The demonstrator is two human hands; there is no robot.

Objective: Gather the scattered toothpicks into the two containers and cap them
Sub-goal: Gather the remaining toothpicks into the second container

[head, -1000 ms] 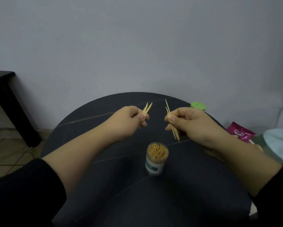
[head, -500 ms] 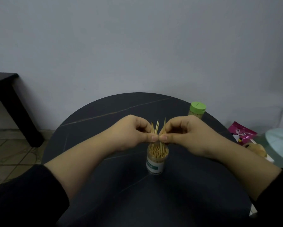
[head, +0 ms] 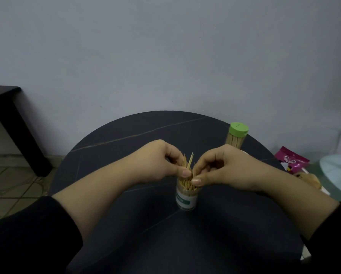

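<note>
1. Round dark table [head: 126, 244], bare of loose sticks where visible.
2. Left hand [head: 157, 161], now down at the open jar from its raised spot a second ago, pinching a small bunch of toothpicks [head: 187, 161].
3. Right hand [head: 223, 167], likewise lowered to the jar, fingers closed, probably on a few more sticks.
4. Capped jar [head: 237, 135], behind-right of the open jar, done.
5. Open jar [head: 186, 200], nearly full, cap still needed.
</note>
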